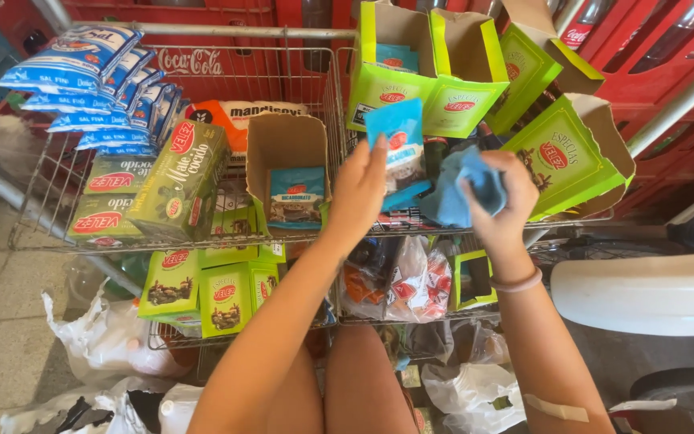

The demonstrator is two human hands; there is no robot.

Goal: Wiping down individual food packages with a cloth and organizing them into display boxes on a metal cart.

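The left hand [357,186] pinches a small blue packet [395,133] while the right hand [498,193] grips a blue cloth [461,189], the wire rack [202,241] of boxes already largely stocked.

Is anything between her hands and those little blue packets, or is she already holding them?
Nothing visible stands between. The left hand already holds a small blue packet upright over the wire shelf. The right hand is closed around a light blue cloth, beside the green boxes.
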